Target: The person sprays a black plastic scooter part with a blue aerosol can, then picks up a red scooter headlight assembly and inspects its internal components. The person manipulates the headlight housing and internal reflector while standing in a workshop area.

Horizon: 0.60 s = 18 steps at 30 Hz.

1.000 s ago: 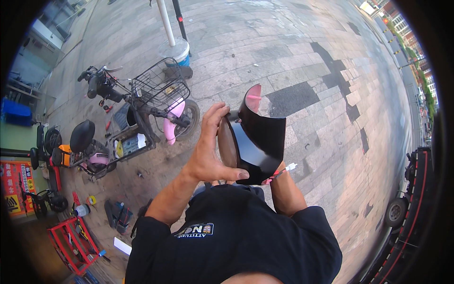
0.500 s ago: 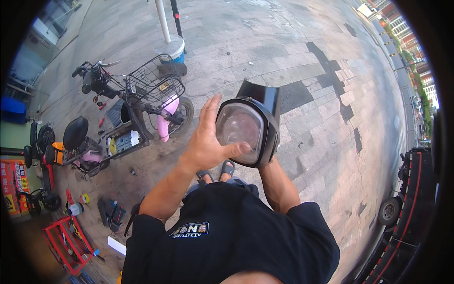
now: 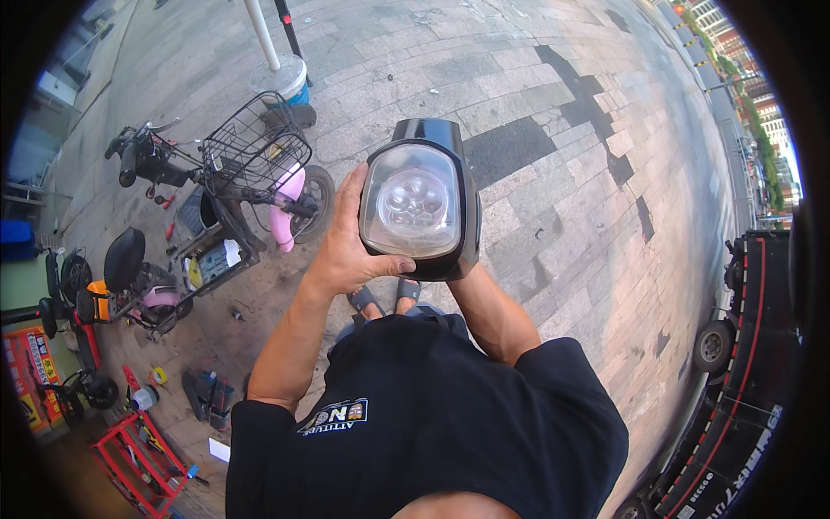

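A black-framed scooter headlight (image 3: 417,201) with a clear lens and several round bulb reflectors is held up in front of my chest. My left hand (image 3: 344,251) grips its left side, fingers along the edge and thumb across the lower rim of the lens. Behind and under the lamp's right side is my right hand (image 3: 467,278), supporting it. Most of that hand's fingers are hidden by the housing. The lens faces up toward me.
To the left stands a partly stripped electric scooter (image 3: 220,216) with a wire basket (image 3: 258,143). Beyond it is a pole in a white-and-blue bucket base (image 3: 281,78). Lower left are a red tool rack (image 3: 143,463) and scattered tools. A dark truck (image 3: 735,381) lines the right.
My hands have turned the headlight so its lens faces me more squarely. It has shifted a little left, and my left thumb now lies lower, at the rim.
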{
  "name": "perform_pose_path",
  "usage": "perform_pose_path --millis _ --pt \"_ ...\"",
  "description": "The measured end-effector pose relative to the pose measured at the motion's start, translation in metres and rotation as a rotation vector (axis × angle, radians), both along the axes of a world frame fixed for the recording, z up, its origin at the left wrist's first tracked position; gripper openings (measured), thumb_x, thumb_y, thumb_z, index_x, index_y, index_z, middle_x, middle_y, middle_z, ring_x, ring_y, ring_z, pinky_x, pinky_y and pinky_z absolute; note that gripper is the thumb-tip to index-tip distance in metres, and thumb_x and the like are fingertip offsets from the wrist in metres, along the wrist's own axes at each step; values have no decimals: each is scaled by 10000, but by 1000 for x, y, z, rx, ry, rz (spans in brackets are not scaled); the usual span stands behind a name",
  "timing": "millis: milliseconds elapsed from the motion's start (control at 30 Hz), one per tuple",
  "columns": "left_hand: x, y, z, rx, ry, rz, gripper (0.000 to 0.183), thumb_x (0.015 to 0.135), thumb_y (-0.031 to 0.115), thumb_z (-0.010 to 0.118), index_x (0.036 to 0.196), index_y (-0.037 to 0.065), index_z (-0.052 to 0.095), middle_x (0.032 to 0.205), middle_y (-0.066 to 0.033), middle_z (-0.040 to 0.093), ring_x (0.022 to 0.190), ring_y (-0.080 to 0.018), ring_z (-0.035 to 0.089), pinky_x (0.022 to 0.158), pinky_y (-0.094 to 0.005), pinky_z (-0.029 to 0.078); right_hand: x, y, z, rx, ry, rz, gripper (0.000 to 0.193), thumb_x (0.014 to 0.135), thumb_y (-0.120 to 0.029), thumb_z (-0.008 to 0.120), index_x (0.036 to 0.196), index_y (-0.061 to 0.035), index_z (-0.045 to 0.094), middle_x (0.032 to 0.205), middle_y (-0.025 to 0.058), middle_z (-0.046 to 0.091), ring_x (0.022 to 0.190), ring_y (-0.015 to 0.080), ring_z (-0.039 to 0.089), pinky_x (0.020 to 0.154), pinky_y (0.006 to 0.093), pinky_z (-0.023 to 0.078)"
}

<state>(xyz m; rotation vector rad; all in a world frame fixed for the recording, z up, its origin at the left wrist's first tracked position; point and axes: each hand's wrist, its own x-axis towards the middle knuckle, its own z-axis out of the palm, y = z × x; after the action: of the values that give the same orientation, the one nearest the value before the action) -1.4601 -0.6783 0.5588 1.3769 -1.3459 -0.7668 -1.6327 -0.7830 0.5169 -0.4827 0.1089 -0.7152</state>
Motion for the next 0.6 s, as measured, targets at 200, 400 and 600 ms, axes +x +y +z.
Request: perform_pose_path --millis 200,400,600 --pt "19 2 12 181 103 -72 1418 533 635 918 1552 -35 193 1540 -237 253 1379 -375 384 1140 -472 356 4 -9 15 -106 196 128 516 1022 -258 551 1471 -31 434 1443 147 521 1276 258 556 1061 425 492" --pt "30 1 -10 316 539 -55 1339 546 667 904 1512 -34 296 1404 -162 452 1253 -296 501 1001 -428 474 21 -15 18 -638 488 53 683 798 -59 727 1436 -22 485 1327 133 615 1171 209 606 1005 322 484" --pt "33 8 -34 221 899 -157 1055 644 542 911 1420 4 438 1290 -89 591 1188 -208 582 1026 -360 455 38 -9 22 -723 714 71 854 733 -131 781 1482 -38 383 1210 140 656 1078 226 641 930 338 516"
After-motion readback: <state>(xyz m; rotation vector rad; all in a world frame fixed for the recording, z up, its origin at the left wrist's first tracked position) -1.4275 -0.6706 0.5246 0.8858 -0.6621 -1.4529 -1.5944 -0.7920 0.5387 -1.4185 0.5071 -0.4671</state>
